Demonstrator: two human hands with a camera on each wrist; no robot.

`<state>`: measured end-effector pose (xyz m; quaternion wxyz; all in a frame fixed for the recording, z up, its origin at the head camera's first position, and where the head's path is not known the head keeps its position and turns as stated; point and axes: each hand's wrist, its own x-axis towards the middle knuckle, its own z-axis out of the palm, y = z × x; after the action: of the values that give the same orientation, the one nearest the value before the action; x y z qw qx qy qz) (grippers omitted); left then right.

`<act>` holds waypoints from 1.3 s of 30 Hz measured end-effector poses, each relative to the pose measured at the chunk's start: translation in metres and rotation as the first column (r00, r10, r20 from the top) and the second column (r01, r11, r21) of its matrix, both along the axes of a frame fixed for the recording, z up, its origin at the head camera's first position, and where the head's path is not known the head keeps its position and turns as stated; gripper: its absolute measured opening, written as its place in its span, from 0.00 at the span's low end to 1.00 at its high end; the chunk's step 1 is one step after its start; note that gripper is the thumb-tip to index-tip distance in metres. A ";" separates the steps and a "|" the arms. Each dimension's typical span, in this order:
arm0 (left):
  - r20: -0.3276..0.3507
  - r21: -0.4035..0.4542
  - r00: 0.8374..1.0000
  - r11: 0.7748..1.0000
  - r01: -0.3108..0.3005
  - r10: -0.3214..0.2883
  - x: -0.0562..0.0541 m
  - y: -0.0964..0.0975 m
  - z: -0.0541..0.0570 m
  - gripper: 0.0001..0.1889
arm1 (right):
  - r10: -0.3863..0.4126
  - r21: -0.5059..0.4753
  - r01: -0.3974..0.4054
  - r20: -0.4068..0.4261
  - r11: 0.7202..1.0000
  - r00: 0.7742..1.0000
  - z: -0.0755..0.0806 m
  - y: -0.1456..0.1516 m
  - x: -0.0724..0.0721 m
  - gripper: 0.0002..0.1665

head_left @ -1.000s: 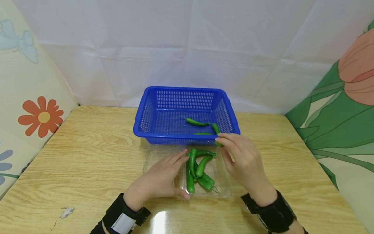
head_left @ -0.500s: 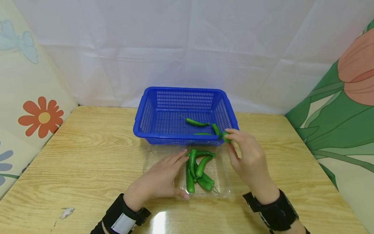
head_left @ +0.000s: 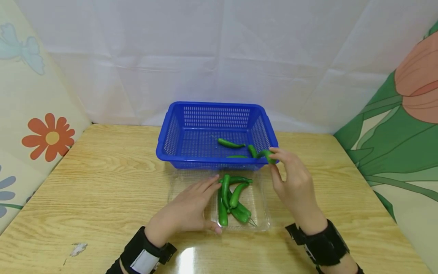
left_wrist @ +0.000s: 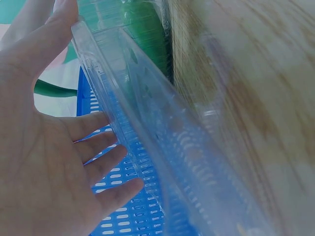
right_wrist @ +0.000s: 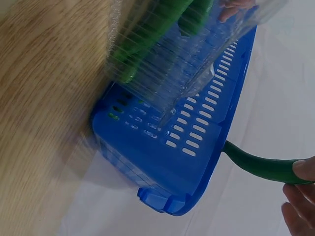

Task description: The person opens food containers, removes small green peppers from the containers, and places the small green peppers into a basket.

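- Right hand (head_left: 294,180) pinches green pepper (right_wrist: 261,165) at near right rim of blue basket (head_left: 205,158) — I suspect a rim snag could drop it outside.
- Left hand (head_left: 187,210), fingers extended, at clear tray (head_left: 259,207); a nudge could shift it.

A staged tabletop booth is indicated by the wood-grain table (head_left: 113,190), creased white backdrop (head_left: 219,61) and flower-printed side panels (head_left: 393,152).

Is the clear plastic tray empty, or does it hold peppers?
Not empty: in the head view, several green peppers lie piled in the clear tray, beside the left hand.
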<state>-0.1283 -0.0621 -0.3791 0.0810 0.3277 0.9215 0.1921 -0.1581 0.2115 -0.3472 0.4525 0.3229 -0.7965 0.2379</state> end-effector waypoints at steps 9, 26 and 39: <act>-0.003 0.011 1.000 1.000 0.002 -0.002 0.000 0.000 0.000 0.62 | -0.037 0.026 0.036 0.040 0.999 0.999 -0.002 0.004 -0.002 0.21; 0.005 0.004 1.000 1.000 -0.006 0.006 0.000 -0.001 0.000 0.63 | -0.098 0.045 0.093 0.113 0.995 0.989 -0.008 0.007 -0.006 0.27; 0.008 0.001 1.000 1.000 -0.008 0.008 0.001 -0.001 0.000 0.63 | -0.160 0.104 0.143 0.186 0.984 0.969 -0.010 0.011 -0.008 0.22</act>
<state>-0.1277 -0.0627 -0.3792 0.0839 0.3234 0.9223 0.1942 -0.1662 0.2227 -0.3572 0.3748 0.2564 -0.8689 0.1969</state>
